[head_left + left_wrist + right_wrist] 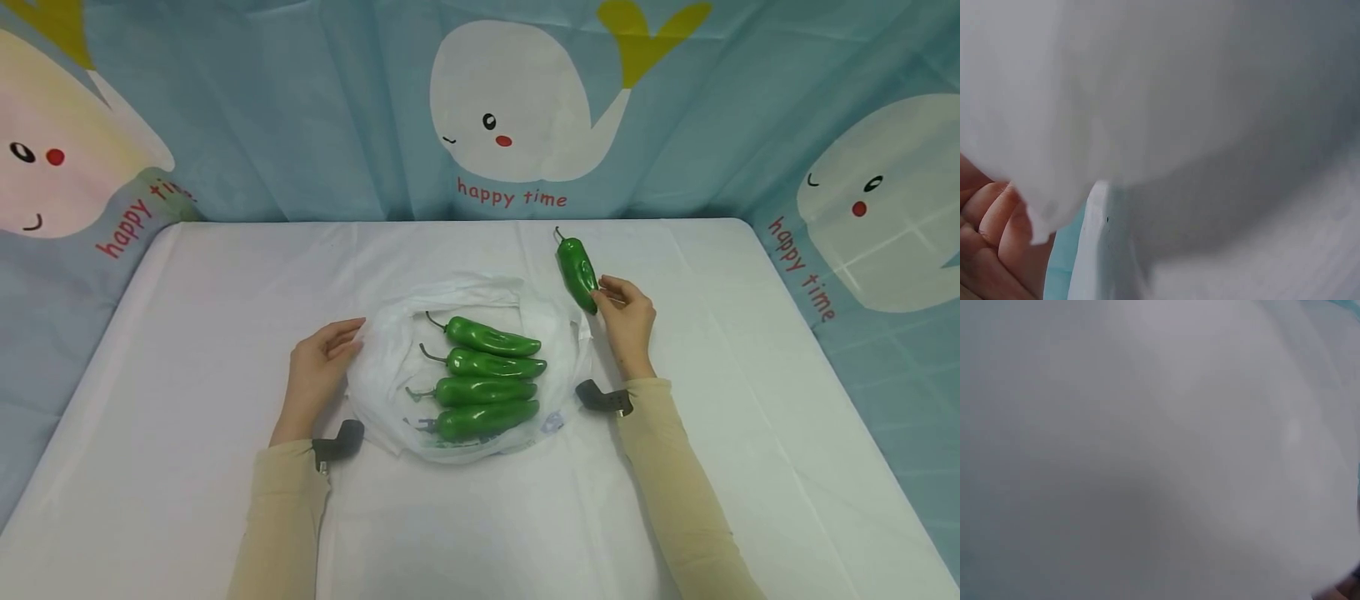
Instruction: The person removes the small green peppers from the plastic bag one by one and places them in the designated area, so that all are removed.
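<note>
A white plastic bag point(386, 333) lies opened out on the white table, with several green peppers point(480, 421) in its mouth, side by side, stems to the left. At the bag's left edge, my left hand point(318, 367) pinches the plastic between thumb and fingers. My right hand point(628, 321) holds another green pepper point(576, 271) by its lower tip, its stem pointing away, just past the bag's upper right side. White plastic point(1116, 94) fills much of the left wrist view, beside curled fingers point(1007, 219). The right wrist view is mostly blurred white, with the hand barely showing.
The white-covered table point(750, 417) extends on both sides of the bag. Behind it hangs a blue curtain point(337, 108) printed with whales, which also runs along the left and right sides. A small black camera point(603, 398) sits at each wrist.
</note>
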A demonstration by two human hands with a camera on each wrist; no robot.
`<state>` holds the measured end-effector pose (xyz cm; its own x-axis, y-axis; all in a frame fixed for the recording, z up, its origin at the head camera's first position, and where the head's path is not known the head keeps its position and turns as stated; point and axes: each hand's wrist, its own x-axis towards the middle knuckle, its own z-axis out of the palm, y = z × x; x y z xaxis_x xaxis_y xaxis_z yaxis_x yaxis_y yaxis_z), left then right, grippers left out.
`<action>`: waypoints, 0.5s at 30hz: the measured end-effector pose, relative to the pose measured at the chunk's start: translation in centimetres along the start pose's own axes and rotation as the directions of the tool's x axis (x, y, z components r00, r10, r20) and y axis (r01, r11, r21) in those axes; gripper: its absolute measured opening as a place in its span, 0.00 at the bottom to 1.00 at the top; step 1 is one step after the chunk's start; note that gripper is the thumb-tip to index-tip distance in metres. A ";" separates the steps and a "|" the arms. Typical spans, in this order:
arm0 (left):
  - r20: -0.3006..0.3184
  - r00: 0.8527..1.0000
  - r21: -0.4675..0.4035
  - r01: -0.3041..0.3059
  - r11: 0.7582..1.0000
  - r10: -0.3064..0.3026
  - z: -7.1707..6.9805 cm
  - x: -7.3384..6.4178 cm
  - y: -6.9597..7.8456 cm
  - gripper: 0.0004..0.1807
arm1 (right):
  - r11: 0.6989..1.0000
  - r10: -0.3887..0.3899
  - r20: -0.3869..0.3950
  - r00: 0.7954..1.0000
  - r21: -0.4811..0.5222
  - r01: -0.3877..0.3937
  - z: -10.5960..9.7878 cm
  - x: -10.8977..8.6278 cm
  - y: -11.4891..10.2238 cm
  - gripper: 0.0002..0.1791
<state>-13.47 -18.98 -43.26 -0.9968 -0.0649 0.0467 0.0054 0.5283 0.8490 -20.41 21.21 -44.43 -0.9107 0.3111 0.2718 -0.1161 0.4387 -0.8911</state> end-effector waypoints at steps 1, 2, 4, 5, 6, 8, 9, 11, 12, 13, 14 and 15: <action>-0.002 1.000 -0.001 -0.002 1.000 0.002 0.0 0.0 0.0 0.17 | 1.000 -0.006 -0.003 1.000 0.002 0.006 0.0 0.0 0.0 0.15; -0.004 1.000 -0.001 -0.001 1.000 0.001 0.0 0.0 0.0 0.17 | 1.000 -0.011 -0.006 1.000 0.000 0.011 -0.1 0.0 -0.1 0.15; -0.006 1.000 -0.004 -0.001 1.000 0.001 0.0 0.0 -0.1 0.17 | 1.000 -0.023 -0.011 1.000 0.002 0.023 -0.1 0.1 -0.1 0.14; -0.007 1.000 -0.007 0.000 1.000 0.000 0.0 0.0 -0.1 0.17 | 1.000 -0.029 -0.015 0.999 0.004 0.029 -0.2 0.1 -0.2 0.14; -0.008 1.000 -0.010 0.001 1.000 -0.001 0.0 0.1 -0.1 0.17 | 0.999 -0.035 -0.019 0.999 0.006 0.035 -0.2 0.1 -0.3 0.13; -0.010 1.000 -0.019 0.003 1.000 -0.003 0.1 0.1 0.0 0.17 | 0.999 -0.047 -0.024 0.999 0.017 0.048 -0.3 0.1 -0.4 0.13; -0.012 1.000 -0.022 0.003 1.000 -0.004 0.1 0.1 0.0 0.17 | 0.998 -0.053 -0.026 0.998 0.023 0.053 -0.4 0.1 -0.5 0.13; -0.015 1.000 -0.025 0.003 1.000 -0.003 0.1 0.1 0.0 0.17 | 0.998 -0.059 -0.028 0.998 0.036 0.060 -0.5 0.2 -0.6 0.12; -0.016 1.000 -0.024 0.002 1.000 -0.003 0.1 0.1 0.0 0.17 | 0.997 -0.061 -0.026 0.998 0.043 0.062 -0.5 0.2 -0.7 0.12; -0.017 1.000 -0.024 0.000 1.000 0.000 0.1 0.1 0.0 0.17 | 0.997 -0.063 -0.023 0.998 0.048 0.064 -0.5 0.2 -0.8 0.12; -0.019 1.000 -0.022 -0.001 1.000 0.000 0.0 0.1 0.0 0.17 | 0.996 -0.067 -0.017 0.998 0.056 0.067 -0.5 0.2 -0.9 0.12; -0.019 1.000 -0.022 -0.002 1.000 0.001 0.0 0.1 0.0 0.17 | 0.996 -0.070 -0.010 0.998 0.063 0.070 -0.6 0.2 -1.0 0.12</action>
<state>-13.54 -18.97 -43.29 -0.9950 -0.0806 0.0582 0.0090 0.5100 0.8601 -20.22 21.28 -43.28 -0.8964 0.2881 0.3369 -0.2046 0.4052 -0.8911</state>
